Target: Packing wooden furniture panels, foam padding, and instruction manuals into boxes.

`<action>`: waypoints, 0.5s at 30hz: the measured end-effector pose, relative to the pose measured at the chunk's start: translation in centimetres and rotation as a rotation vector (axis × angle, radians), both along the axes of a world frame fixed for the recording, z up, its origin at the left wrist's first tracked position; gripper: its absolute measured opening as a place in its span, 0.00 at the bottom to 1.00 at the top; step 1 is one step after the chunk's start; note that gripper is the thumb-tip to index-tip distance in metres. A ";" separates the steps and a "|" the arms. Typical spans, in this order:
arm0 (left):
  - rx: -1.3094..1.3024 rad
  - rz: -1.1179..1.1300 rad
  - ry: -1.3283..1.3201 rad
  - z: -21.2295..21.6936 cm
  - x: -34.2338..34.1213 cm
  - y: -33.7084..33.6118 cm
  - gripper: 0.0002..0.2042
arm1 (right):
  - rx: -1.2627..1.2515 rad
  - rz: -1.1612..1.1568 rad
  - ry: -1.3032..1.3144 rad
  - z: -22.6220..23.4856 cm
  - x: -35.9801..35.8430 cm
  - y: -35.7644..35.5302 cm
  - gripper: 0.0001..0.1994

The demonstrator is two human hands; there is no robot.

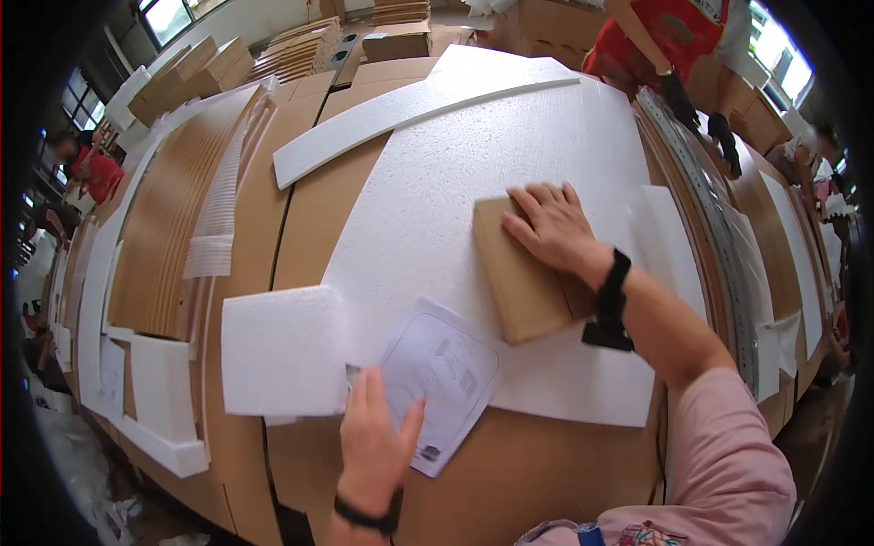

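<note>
My right hand (557, 227) lies on the far end of a small brown cardboard box (519, 282), its fingers spread over the top. The box rests on a large white foam sheet (473, 182). My left hand (371, 441) hovers at the near edge of a printed leaflet with line drawings (442, 373), fingers stretched out and thumb apart. Just left of the leaflet sits a square white foam block (280, 350). A small grey dark-edged piece (352, 371) shows by my left fingertips; I cannot make out what it is.
A long foam strip (364, 127) crosses the sheet's far part. To the left are stacked wood-coloured panels (177, 227) with foam edging. A metal strip (706, 218) and panels run along the right. A person in a red apron (660, 41) works at the far right.
</note>
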State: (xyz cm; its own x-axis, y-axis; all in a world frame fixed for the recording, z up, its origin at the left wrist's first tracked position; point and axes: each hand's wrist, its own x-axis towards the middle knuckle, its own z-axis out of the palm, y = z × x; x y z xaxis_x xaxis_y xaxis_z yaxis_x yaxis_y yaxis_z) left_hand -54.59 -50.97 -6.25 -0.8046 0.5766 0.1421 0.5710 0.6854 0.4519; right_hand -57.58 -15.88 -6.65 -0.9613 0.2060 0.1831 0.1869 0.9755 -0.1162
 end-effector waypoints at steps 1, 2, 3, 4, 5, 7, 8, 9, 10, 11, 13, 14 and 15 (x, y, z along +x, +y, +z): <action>-0.097 0.057 -0.055 -0.6 0.0 0.4 0.33 | 0.018 0.002 0.033 -0.1 2.7 -1.3 0.26; -0.187 0.084 -0.012 -0.6 0.4 0.9 0.36 | 0.041 0.000 0.066 0.4 5.5 -2.5 0.25; -0.278 0.112 0.039 -0.6 1.1 1.2 0.39 | 0.009 -0.007 0.067 0.8 8.0 -4.0 0.25; -0.299 0.122 0.048 -0.5 2.0 1.0 0.39 | 0.009 0.000 0.103 0.6 10.2 -5.3 0.25; -0.274 0.134 -0.021 -0.7 2.9 1.1 0.39 | -0.014 -0.016 0.100 1.1 12.4 -6.3 0.26; -0.276 0.164 -0.093 -0.4 4.8 1.1 0.38 | -0.075 -0.067 0.068 1.4 16.4 -7.8 0.26; -0.284 0.160 -0.093 -0.2 5.7 1.2 0.38 | -0.083 -0.070 0.067 1.7 18.1 -8.0 0.26; -0.296 0.135 -0.080 -0.1 6.1 1.1 0.36 | -0.105 -0.058 0.095 1.8 19.6 -8.2 0.27; -0.294 0.101 -0.066 -0.2 6.6 1.2 0.35 | -0.114 -0.054 0.125 2.0 21.1 -8.0 0.27; -0.256 0.089 -0.037 -0.3 7.0 0.8 0.31 | -0.248 -0.054 0.261 1.9 22.2 -7.9 0.27; -0.335 0.019 -0.047 0.6 7.8 -1.1 0.28 | -0.261 -0.199 0.278 1.8 25.9 -7.7 0.29; -0.414 -0.029 -0.063 1.2 8.0 -2.5 0.26 | -0.278 -0.324 0.290 1.4 27.5 -7.7 0.30; -0.406 -0.030 -0.056 0.7 7.8 -4.0 0.26 | -0.508 -0.337 0.109 0.0 29.5 -7.1 0.31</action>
State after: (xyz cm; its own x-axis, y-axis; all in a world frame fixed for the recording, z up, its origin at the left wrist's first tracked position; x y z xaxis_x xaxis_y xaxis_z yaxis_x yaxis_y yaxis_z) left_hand -46.84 -54.95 -5.55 -0.7865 0.6002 -0.1452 0.5758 0.7978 0.1788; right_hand -28.11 -23.02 -6.63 -0.8092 0.5825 0.0761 0.4361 0.6825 -0.5865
